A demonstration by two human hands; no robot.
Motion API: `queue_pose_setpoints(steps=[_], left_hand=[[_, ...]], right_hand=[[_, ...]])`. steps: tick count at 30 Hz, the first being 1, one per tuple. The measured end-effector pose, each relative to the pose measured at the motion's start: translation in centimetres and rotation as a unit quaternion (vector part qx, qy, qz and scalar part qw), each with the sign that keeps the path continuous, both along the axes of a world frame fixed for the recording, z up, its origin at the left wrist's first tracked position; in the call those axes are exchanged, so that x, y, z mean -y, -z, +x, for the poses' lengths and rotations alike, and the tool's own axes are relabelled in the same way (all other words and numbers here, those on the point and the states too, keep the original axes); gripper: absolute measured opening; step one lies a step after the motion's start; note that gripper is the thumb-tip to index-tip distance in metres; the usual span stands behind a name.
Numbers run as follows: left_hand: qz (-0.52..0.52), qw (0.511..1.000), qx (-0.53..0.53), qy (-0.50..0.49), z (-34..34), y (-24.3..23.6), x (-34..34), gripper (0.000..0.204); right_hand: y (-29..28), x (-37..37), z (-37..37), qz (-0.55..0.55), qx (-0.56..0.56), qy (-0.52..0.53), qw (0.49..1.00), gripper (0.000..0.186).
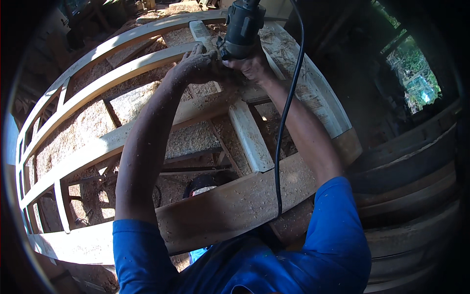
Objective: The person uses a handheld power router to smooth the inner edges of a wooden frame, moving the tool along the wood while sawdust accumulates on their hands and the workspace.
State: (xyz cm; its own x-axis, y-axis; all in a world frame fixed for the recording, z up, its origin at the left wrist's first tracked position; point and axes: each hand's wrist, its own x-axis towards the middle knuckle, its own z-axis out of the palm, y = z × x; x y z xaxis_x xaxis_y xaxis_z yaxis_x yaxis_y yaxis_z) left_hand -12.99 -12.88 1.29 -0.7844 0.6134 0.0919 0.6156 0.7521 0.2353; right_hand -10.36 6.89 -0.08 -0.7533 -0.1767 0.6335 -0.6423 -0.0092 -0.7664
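Near the top centre a dark power router [242, 29] with a black cord stands over a pale wooden frame [249, 134] of long rails and short crosspieces. My left hand [200, 66] is at the router's base on the left, its fingers curled at the tool and the adjoining wood; exactly what they grip is hidden. My right hand [247, 66] is closed round the lower right of the router. The router bit is hidden by my hands, and fine dust shows just below them.
Sawdust and shavings [137, 103] lie under and on the frame. The cord [289, 105] runs down across it beside my right forearm. Dark stacked boards [411, 220] stand at the right, below an opening [411, 73] onto greenery. A dark rounded object [200, 181] shows below the frame.
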Motion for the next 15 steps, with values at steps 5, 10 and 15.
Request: queue_pose_setpoints(steps=[5, 10, 15], left_hand=[[-0.005, 0.999, 0.037, -0.002, -2.4, -0.2, 0.1, 0.093], [-0.038, 0.995, 0.087, -0.022, -1.7, -2.5, -1.1, 0.097], [-0.014, 0.999, 0.034, -0.006, 0.1, -1.4, -0.5, 0.095]], right_hand=[[-0.6, 0.2, -1.7, 0.011, -0.013, 0.004, 1.0, 0.063], [-0.7, -0.9, -2.3, 0.053, -0.007, 0.027, 0.998, 0.064], [-1.6, -0.2, 0.9, -0.019, 0.02, -0.013, 1.0, 0.073]])
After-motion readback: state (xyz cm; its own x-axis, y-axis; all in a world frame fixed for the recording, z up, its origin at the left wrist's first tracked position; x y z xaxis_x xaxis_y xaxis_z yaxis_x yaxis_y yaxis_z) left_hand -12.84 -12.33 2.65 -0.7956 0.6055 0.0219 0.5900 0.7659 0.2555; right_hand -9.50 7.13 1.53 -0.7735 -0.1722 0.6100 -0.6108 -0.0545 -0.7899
